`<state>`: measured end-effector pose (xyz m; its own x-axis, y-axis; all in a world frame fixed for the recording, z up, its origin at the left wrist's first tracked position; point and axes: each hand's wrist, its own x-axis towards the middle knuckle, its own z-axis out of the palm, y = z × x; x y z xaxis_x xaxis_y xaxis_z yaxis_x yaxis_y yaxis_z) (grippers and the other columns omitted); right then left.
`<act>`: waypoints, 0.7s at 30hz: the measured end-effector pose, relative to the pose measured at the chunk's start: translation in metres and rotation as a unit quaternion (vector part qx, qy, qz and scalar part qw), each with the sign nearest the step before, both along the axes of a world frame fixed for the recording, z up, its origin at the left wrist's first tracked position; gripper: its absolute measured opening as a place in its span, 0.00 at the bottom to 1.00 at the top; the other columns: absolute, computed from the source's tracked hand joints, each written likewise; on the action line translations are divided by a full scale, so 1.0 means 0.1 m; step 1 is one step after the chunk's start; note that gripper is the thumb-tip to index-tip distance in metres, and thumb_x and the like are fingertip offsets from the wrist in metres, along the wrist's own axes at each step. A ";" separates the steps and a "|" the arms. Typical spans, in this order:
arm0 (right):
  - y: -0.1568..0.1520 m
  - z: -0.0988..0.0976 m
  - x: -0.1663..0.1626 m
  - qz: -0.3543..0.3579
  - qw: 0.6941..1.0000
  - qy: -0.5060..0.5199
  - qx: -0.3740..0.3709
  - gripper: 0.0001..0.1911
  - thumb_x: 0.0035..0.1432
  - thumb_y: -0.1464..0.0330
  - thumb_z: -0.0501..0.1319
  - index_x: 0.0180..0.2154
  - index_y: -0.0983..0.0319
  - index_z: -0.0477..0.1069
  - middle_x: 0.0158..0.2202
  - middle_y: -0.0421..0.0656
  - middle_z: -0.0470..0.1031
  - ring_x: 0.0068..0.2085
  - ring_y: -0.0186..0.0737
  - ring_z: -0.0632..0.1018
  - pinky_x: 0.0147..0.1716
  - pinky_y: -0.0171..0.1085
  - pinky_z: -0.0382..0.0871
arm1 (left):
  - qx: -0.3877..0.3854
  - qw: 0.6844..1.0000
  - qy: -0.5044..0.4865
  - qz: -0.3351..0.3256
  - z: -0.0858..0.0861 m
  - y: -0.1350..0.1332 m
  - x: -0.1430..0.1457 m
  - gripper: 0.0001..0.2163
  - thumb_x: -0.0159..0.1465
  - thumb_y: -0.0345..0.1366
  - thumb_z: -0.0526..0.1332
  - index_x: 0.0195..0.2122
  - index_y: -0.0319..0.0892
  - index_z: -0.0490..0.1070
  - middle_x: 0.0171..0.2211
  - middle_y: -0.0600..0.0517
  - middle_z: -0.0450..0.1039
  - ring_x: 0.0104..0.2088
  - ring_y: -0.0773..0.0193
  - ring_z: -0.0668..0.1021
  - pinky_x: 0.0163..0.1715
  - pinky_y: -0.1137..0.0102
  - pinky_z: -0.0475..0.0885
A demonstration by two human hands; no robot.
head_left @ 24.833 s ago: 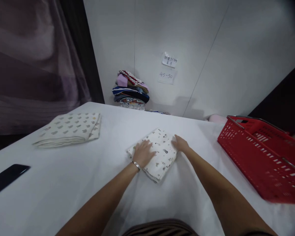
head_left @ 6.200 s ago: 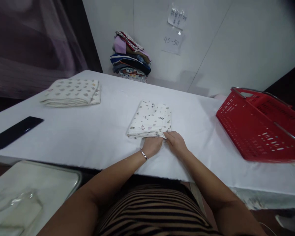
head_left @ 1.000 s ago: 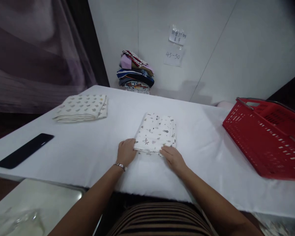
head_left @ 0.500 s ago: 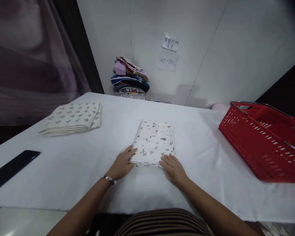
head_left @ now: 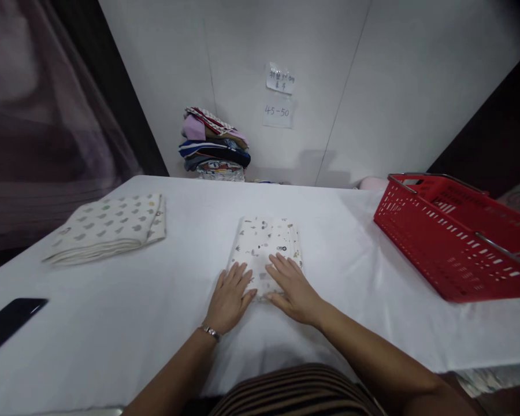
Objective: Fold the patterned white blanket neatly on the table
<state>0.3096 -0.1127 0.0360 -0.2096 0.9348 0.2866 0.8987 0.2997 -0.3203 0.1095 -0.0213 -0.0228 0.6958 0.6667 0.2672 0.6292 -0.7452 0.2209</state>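
Observation:
A small folded white cloth (head_left: 266,242) with tiny printed figures lies in the middle of the white table (head_left: 156,312). My left hand (head_left: 230,296) lies flat and open on its near left corner, a bracelet on the wrist. Beside it my right hand (head_left: 291,288) rests flat on the near right part of the cloth, fingers stretched out and spread. Neither hand holds anything.
A second folded cloth (head_left: 106,226) with grey spots lies at the far left. A red plastic basket (head_left: 455,237) stands at the right. A dark phone (head_left: 8,320) lies at the near left edge. A pile of coloured clothes (head_left: 214,144) sits behind the table by the wall.
Both hands have slid from the cloth's near edge up onto its top and now lie flat on it. The camera has come closer to the table.

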 end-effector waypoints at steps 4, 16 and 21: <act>0.30 -0.19 0.11 -0.092 0.991 -0.019 -0.097 0.32 0.61 0.53 0.51 0.61 0.64 0.53 0.64 0.53 0.48 0.65 0.52 0.48 0.60 0.56 0.44 | -0.010 1.000 -0.001 0.004 0.00 -0.04 -0.01 0.21 0.64 0.46 0.49 0.58 0.48 0.60 0.61 0.49 0.56 0.63 0.54 0.55 0.59 0.51 0.53; 0.63 -0.31 0.28 -0.114 0.987 -0.016 -0.114 0.35 0.60 0.48 0.47 0.60 0.64 0.54 0.64 0.55 0.48 0.65 0.54 0.48 0.59 0.54 0.44 | -0.054 0.998 0.023 0.027 0.34 0.28 0.34 0.24 0.64 0.48 0.49 0.58 0.43 0.60 0.63 0.45 0.51 0.64 0.52 0.51 0.60 0.51 0.49; 1.15 -0.32 0.48 -0.190 0.975 -0.047 -0.102 0.37 0.60 0.49 0.46 0.61 0.68 0.51 0.65 0.55 0.44 0.65 0.53 0.45 0.59 0.52 0.41 | -0.057 0.994 0.077 0.044 0.13 0.39 0.52 0.26 0.63 0.48 0.48 0.60 0.40 0.57 0.64 0.45 0.50 0.64 0.53 0.50 0.61 0.52 0.46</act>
<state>0.3575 0.0022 0.0040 0.1464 0.9858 0.0820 0.9605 -0.1219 -0.2500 0.1611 0.0180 -0.0101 0.6598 0.7471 0.0804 0.7242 -0.6608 0.1974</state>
